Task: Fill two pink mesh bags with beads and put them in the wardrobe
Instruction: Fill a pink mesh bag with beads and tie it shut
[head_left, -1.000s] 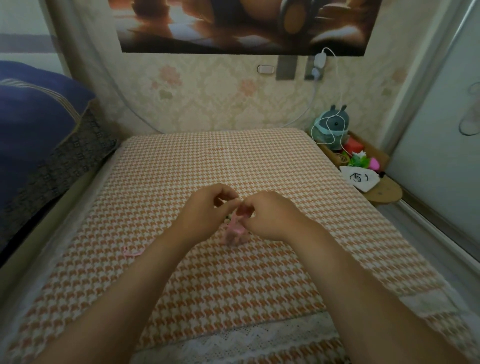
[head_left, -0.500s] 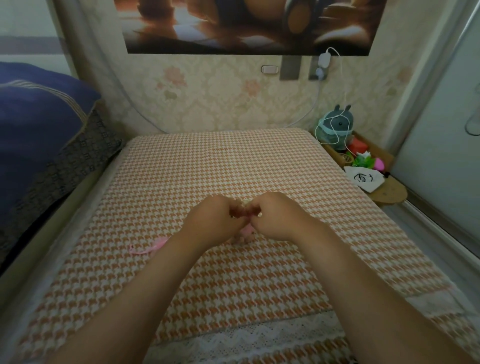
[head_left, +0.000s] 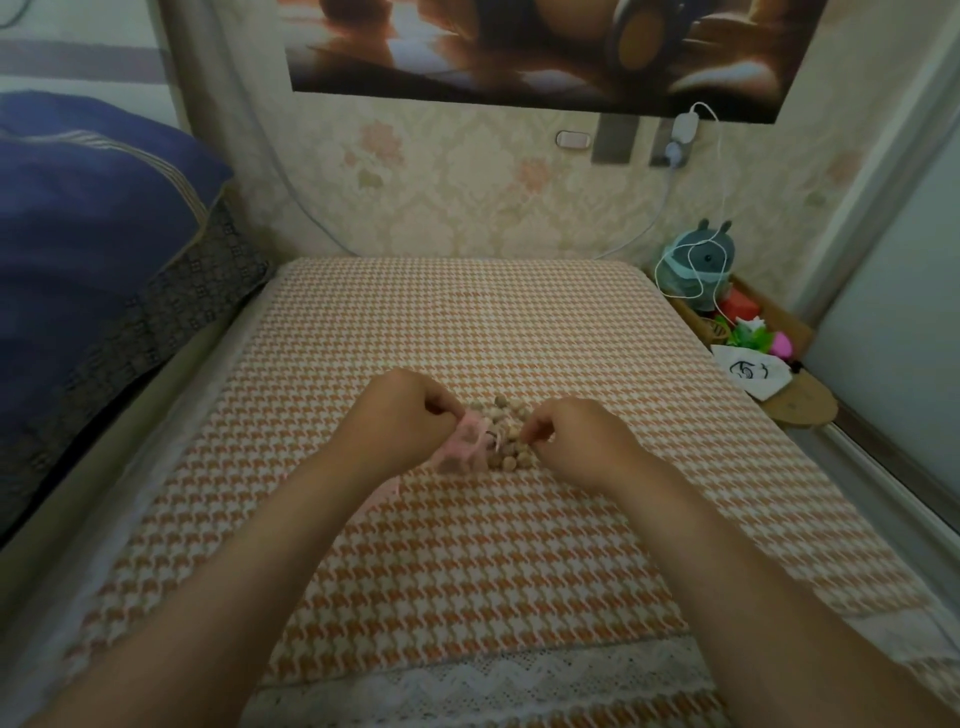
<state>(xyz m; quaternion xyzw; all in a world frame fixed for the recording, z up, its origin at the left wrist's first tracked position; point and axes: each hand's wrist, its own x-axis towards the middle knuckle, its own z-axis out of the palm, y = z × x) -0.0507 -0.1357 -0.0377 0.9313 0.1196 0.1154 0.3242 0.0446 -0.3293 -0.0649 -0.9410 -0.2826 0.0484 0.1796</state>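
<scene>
A pile of small brown beads (head_left: 511, 434) lies on the orange houndstooth cover (head_left: 467, 551) in the middle of the bed. My left hand (head_left: 402, 415) pinches the rim of a pink mesh bag (head_left: 465, 447) just left of the pile; dark beads show through the mesh. My right hand (head_left: 582, 434) has its fingertips curled at the right edge of the pile, pinching a bead or the bag's string; which one I cannot tell. A second pink bag (head_left: 379, 493) peeks out beneath my left forearm, mostly hidden.
A blue pillow (head_left: 88, 218) and dark patterned bedding lie at the left. A wooden bedside stand (head_left: 800, 405) at the right carries a grey plush toy (head_left: 698, 265), a white cable, green and pink items and a white pouch. A pale sliding door (head_left: 893, 322) runs along the right.
My hands have parted, left going left and right going right. The bead pile between them has come into view, and the pink bag now sits under my left fingers.
</scene>
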